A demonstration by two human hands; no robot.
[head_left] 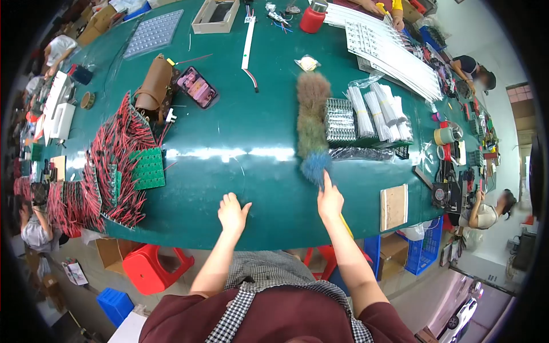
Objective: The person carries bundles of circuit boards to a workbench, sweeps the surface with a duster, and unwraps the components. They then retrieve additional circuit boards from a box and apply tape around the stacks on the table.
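Note:
My right hand (330,201) is closed around the yellow handle of a fluffy feather-style duster (313,123), index finger stretched along it. The duster's head, brown, green and blue, lies over the green tabletop (229,171) and points away from me. Its far end is close to a small round cream-coloured item (307,63). Just right of the duster stands a stack of metallic strips (340,120) beside bundles of white wires (377,111). My left hand (233,214) rests by the table's near edge, fingers spread, holding nothing.
Red-wired green circuit boards (114,171) are heaped at left, near a brown bag (154,83) and a phone (198,87). White strips (394,54) lie at upper right, beside a red jar (313,18). A tan board (394,207) is at right. Other people work around the table.

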